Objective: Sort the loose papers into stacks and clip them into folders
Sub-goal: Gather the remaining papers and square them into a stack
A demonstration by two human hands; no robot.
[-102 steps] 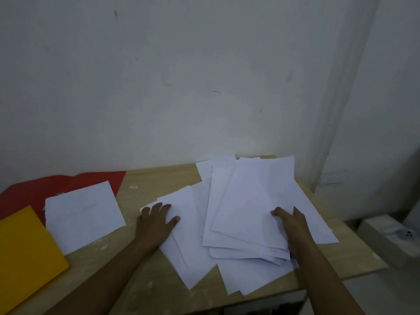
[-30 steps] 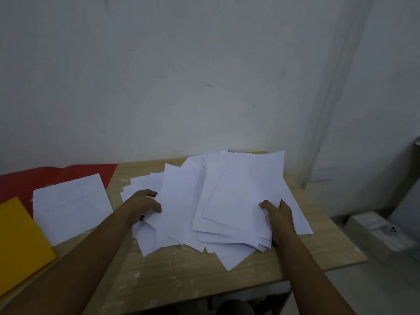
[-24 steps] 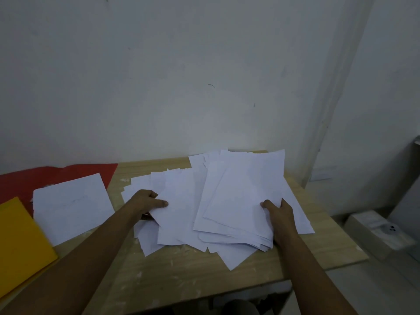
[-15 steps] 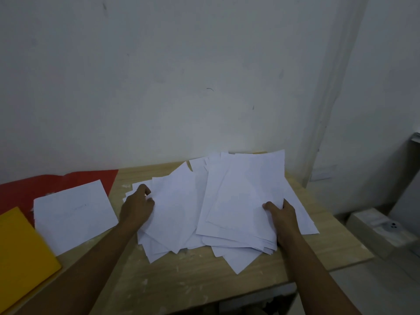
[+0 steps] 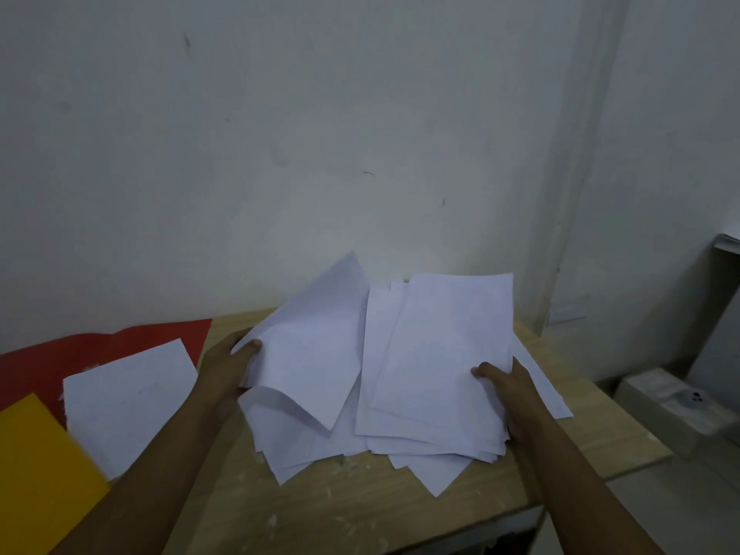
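Note:
A loose heap of white papers (image 5: 432,354) covers the middle of the wooden table (image 5: 360,510). My left hand (image 5: 226,370) grips the left edge of several sheets (image 5: 316,350), thumb on top, and holds them tilted up off the table. My right hand (image 5: 506,390) grips the right side of the heap, thumb on top. A separate white stack (image 5: 124,398) lies on a red folder (image 5: 44,362) at the left. A yellow folder (image 5: 36,482) lies at the front left.
A white wall stands right behind the table. To the right, off the table's edge, a white box (image 5: 672,406) sits lower down on the floor. A table edge runs along the front right.
My left hand has gathered the scattered left sheets toward the heap and now lifts their left edge, so one corner points up against the wall. My right hand has kept its hold.

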